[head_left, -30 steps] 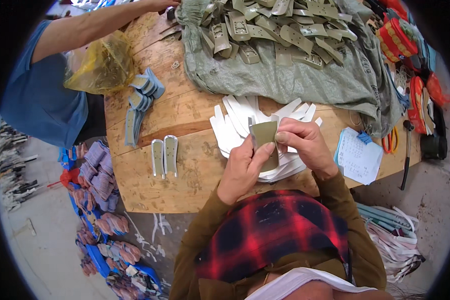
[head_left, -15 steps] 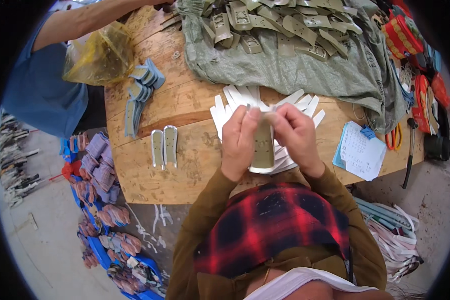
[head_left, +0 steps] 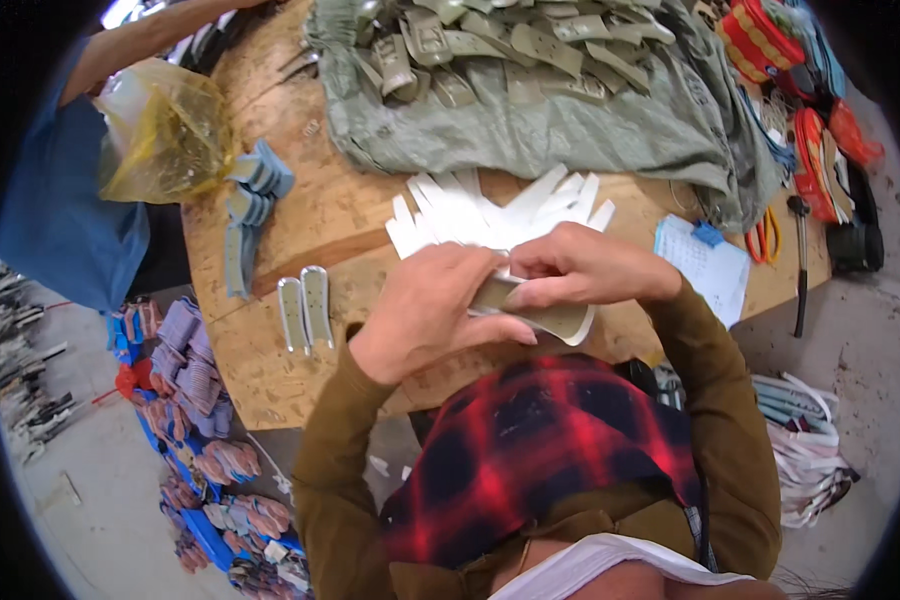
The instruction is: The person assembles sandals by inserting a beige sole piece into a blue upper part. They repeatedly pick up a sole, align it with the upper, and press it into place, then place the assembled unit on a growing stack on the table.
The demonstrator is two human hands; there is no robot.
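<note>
Between my hands is a curved olive-green plate (head_left: 565, 322) with a pale edging along its rim, tilted over the table's near edge. My left hand (head_left: 425, 310) grips its left end, fingers over the top and thumb along the near side. With curled fingers and thumb, my right hand (head_left: 590, 265) pinches at the plate's far edge; whatever sits under those fingertips is hidden. White strips (head_left: 450, 210) lie fanned out just beyond my hands. To the left, two olive plates with white edging (head_left: 305, 308) rest side by side on the wooden table (head_left: 355, 225).
A grey-green sack (head_left: 440, 130) bears a heap of olive plates (head_left: 540, 50). Blue-edged plates (head_left: 242, 220) and a yellow plastic bag (head_left: 170, 140) are at left, near another person's arm (head_left: 160, 30). Paper (head_left: 705, 265), orange-handled scissors (head_left: 765, 235) and a long-handled tool (head_left: 800, 265) lie right.
The plate has turned from upright to slanting sideways. My left hand has come across its top, while my right has rotated inward, still at the plate. The view has shifted slightly.
</note>
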